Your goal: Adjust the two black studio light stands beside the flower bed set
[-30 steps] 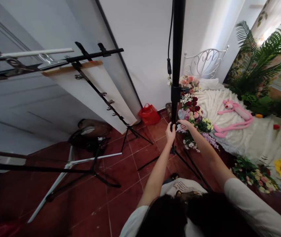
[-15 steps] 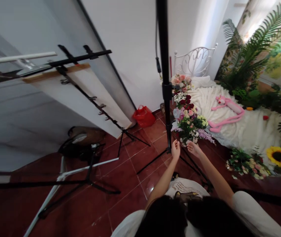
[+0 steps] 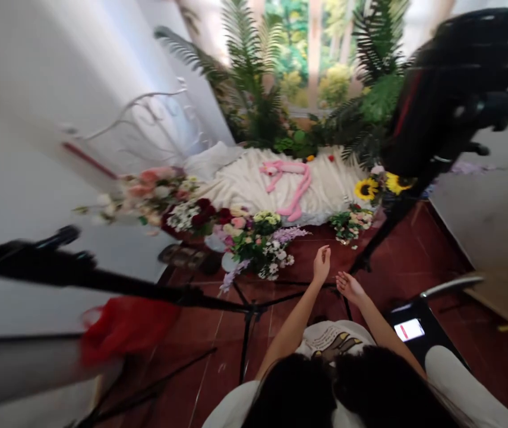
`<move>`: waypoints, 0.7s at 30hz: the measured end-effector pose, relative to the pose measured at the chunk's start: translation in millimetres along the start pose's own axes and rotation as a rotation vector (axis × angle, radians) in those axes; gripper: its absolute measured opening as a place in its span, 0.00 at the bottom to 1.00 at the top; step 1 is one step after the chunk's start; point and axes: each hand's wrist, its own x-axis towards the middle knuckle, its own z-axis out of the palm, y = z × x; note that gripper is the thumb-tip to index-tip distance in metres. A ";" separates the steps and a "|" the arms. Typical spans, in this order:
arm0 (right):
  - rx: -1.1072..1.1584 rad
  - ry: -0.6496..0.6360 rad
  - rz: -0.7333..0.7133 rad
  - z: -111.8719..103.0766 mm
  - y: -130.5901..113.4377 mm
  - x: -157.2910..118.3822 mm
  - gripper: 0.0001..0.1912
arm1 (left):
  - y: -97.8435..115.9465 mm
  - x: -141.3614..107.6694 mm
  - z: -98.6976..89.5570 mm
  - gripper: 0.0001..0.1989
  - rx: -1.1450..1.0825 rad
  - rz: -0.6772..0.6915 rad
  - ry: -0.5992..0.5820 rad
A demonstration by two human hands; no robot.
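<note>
My left hand is held out in front of me, loosely curled, fingers not closed on anything. Close to its right and a little lower is my right hand, palm turned up and inward, its fingers slightly apart. Nothing shows in either hand, and the two do not touch. Beyond them, a mixed bouquet of purple, white and pink flowers spreads along the near side of a cream-draped bed. A pink plush toy lies on the drape.
A light-stand pole slants across the left, near a blurred red bag. At the right stand a black studio light and a black seat with a lit phone on it. Sunflowers and palm leaves edge the bed.
My view has swung right, so the bed and plants are now central and the black light and phone have come in. My hands stay raised, the left now a little higher than the right.
</note>
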 end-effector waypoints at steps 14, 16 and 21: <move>0.614 -0.050 -0.106 -32.6 -56.9 -61.9 0.11 | 32.8 -7.7 104.1 0.23 0.097 0.017 -0.459; 0.541 0.000 -0.128 -31.4 -60.7 -59.7 0.06 | 33.8 -7.8 103.1 0.24 0.090 -0.004 -0.474; -0.188 0.381 -0.560 -30.7 -60.7 -61.3 0.13 | 33.6 -7.3 100.6 0.23 0.069 -0.032 -0.424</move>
